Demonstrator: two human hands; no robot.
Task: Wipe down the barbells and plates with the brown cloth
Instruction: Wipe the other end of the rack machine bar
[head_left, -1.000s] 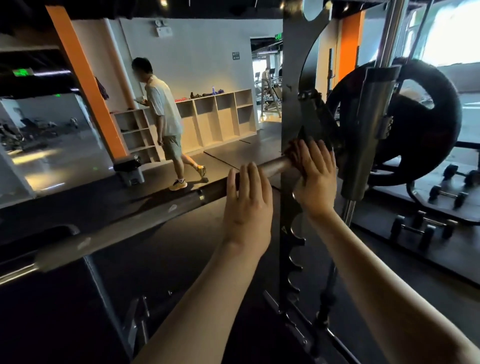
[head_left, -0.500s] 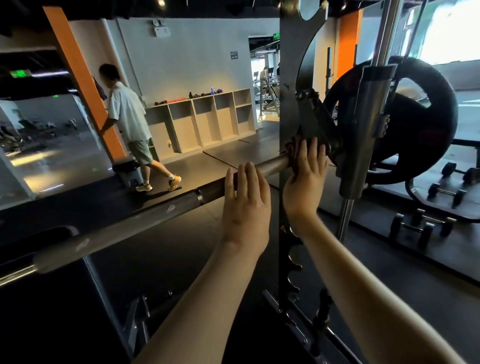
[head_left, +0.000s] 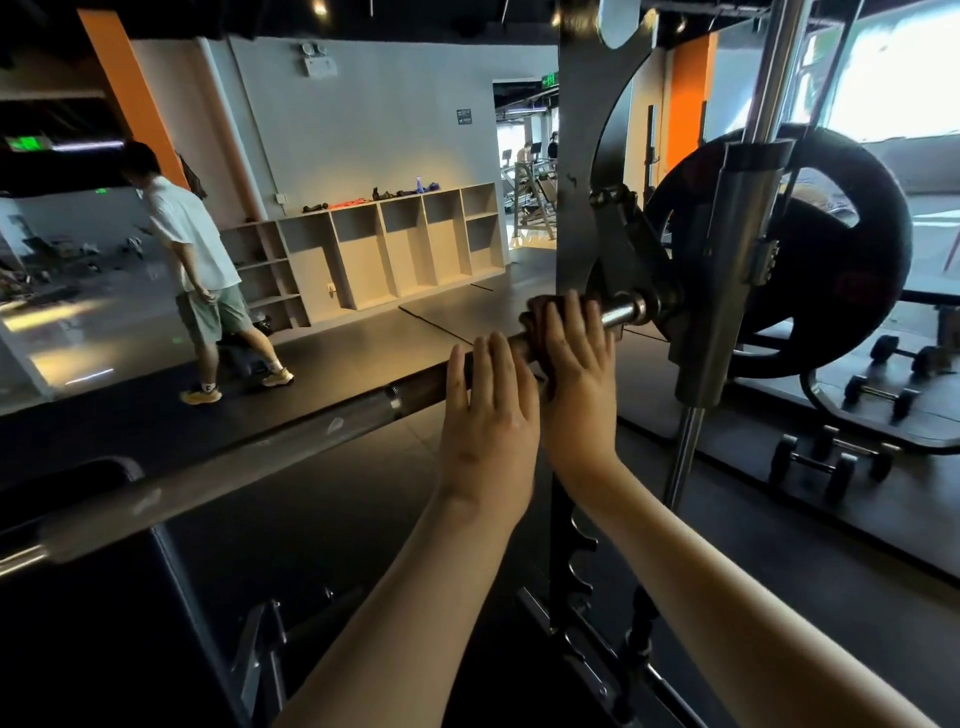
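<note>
brown cloth (head_left: 535, 316) mostly hidden under the right hand (head_left: 576, 379).
</note>
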